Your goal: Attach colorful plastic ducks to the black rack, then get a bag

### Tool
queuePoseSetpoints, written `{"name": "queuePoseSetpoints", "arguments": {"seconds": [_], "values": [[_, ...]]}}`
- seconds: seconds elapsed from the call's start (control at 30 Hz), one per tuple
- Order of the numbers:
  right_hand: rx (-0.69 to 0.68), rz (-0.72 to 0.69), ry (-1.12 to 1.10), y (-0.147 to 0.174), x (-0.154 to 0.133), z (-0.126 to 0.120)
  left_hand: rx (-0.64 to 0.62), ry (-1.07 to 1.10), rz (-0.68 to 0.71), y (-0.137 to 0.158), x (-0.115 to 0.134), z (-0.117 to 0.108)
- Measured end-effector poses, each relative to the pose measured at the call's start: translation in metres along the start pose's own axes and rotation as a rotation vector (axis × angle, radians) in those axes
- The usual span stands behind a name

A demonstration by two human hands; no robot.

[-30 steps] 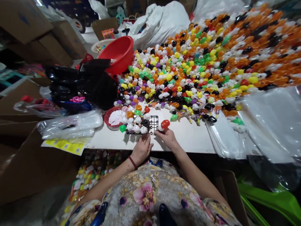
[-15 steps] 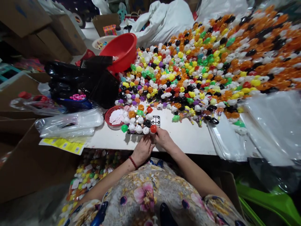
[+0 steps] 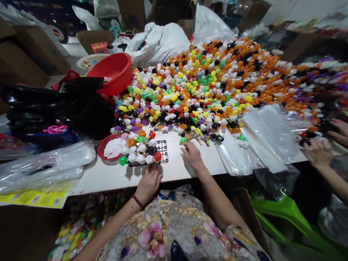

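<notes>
At nine o'clock of the black grid tray [image 3: 148,155] sits a small red basket [image 3: 111,149] of white pieces, touching the toys on the tray. The tray lies on the white table [image 3: 174,170] near its front edge, its long axis running left to right, from nine to three o'clock. Its left and middle cells carry small round toys [image 3: 138,149]; a red toy [image 3: 157,156] fills the last loaded spot, and the bare cells are at the three o'clock end.

The left hand [image 3: 148,183] rests at six o'clock of the tray, fingers loosely curled against its near edge, holding nothing. It does well to pin that edge down so the tray cannot slide.

The right hand [image 3: 192,154] lies flat and open at three o'clock of the tray, empty, fingertips pointing to twelve o'clock at a green toy [image 3: 183,140] on the fringe of the heap [image 3: 206,87]. A clean pick, I judge, takes one piece from that loose edge.

At far right, another person's hands [image 3: 319,150] work.
</notes>
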State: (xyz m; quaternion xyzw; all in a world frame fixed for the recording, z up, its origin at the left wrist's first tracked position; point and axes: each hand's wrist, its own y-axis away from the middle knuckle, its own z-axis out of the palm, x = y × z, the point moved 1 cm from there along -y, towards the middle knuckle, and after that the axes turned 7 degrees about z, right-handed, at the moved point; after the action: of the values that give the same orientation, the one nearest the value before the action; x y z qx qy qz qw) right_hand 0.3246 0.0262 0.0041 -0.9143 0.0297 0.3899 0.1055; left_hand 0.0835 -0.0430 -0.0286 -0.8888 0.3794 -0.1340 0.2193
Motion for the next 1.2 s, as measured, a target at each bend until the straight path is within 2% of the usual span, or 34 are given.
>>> {"name": "queuePoseSetpoints", "arguments": {"seconds": [0.03, 0.1, 0.2, 0.3, 0.37, 0.47, 0.53, 0.6, 0.67, 0.77, 0.83, 0.93, 1.07, 1.2], "values": [[0.072, 0.009, 0.077, -0.008, 0.01, -0.012, 0.008, -0.014, 0.005, 0.0, 0.0, -0.001], [0.131, 0.02, 0.235, -0.025, 0.024, -0.03, 0.025, -0.038, 0.012, -0.002, 0.001, -0.002], [0.093, 0.013, 0.401, -0.046, 0.03, -0.039, 0.04, -0.048, 0.02, -0.004, 0.001, -0.002], [0.079, 0.032, 0.421, -0.056, 0.024, -0.038, 0.036, -0.009, 0.009, -0.004, 0.0, -0.004], [0.105, 0.051, 0.326, -0.056, 0.018, -0.035, 0.051, 0.033, 0.006, -0.003, 0.001, -0.011], [0.107, 0.032, 0.119, -0.046, 0.005, -0.026, 0.142, 0.091, 0.077, -0.005, 0.004, -0.035], [0.021, 0.062, -0.074, -0.035, -0.006, -0.011, 0.216, 0.103, 0.149, -0.012, 0.006, -0.056], [-0.122, 0.137, -0.327, -0.024, -0.019, 0.008, 0.249, 0.09, 0.175, -0.025, 0.006, -0.075], [-0.261, 0.204, -0.545, -0.016, -0.033, 0.03, 0.212, 0.07, 0.157, -0.041, 0.002, -0.087], [-0.363, 0.236, -0.68, -0.011, -0.051, 0.055, 0.114, 0.043, 0.145, -0.063, -0.008, -0.088], [-0.387, 0.226, -0.662, -0.011, -0.057, 0.063, 0.098, 0.031, 0.162, -0.071, -0.014, -0.083], [-0.41, 0.147, -0.515, -0.012, -0.061, 0.064, 0.095, 0.059, 0.167, -0.071, -0.02, -0.076], [-0.422, 0.008, -0.305, -0.014, -0.062, 0.061, 0.087, 0.105, 0.152, -0.064, -0.018, -0.074], [-0.461, -0.091, -0.19, -0.018, -0.061, 0.062, 0.115, 0.099, 0.161, -0.061, -0.014, -0.072]]}}
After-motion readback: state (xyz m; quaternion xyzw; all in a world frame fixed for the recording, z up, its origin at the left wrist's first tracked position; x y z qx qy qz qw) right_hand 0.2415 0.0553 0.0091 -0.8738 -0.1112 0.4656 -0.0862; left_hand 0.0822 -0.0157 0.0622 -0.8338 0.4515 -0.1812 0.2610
